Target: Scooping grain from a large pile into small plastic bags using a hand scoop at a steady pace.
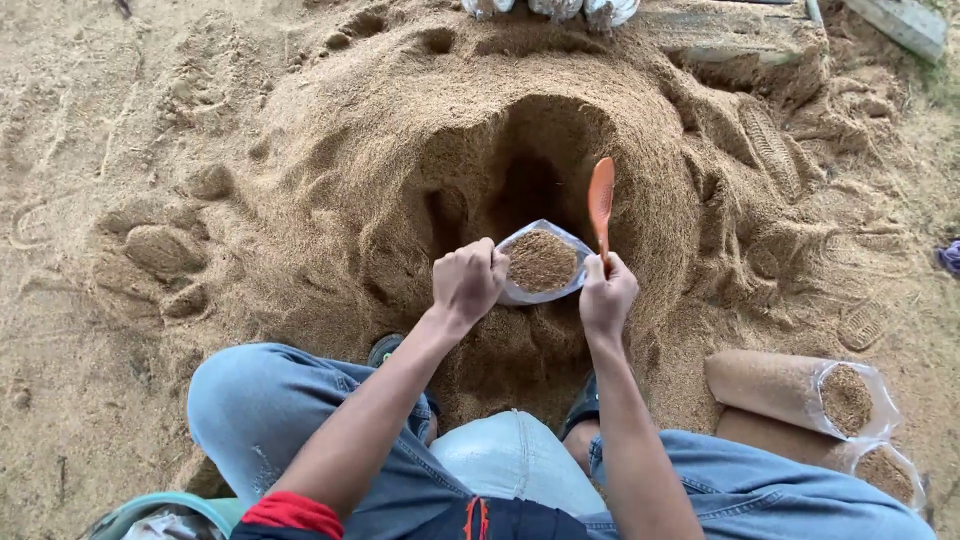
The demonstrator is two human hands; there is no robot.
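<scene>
A broad mound of sawdust (400,180) fills the ground, hollowed into a dark pit at its middle. In front of that pit sits a clear plastic bag (541,263), its mouth open and filled nearly to the rim with brown sawdust. The left hand (466,281) has its fingers curled tight on the bag's near-left edge. The right hand (607,296), just beside the bag, is closed around the handle of an orange scoop (600,200) pointing up. Two filled bags (800,395) lie on their sides to the right, well apart.

Left hand (466,280) and right hand (606,296) both fisted, arms outstretched.
</scene>
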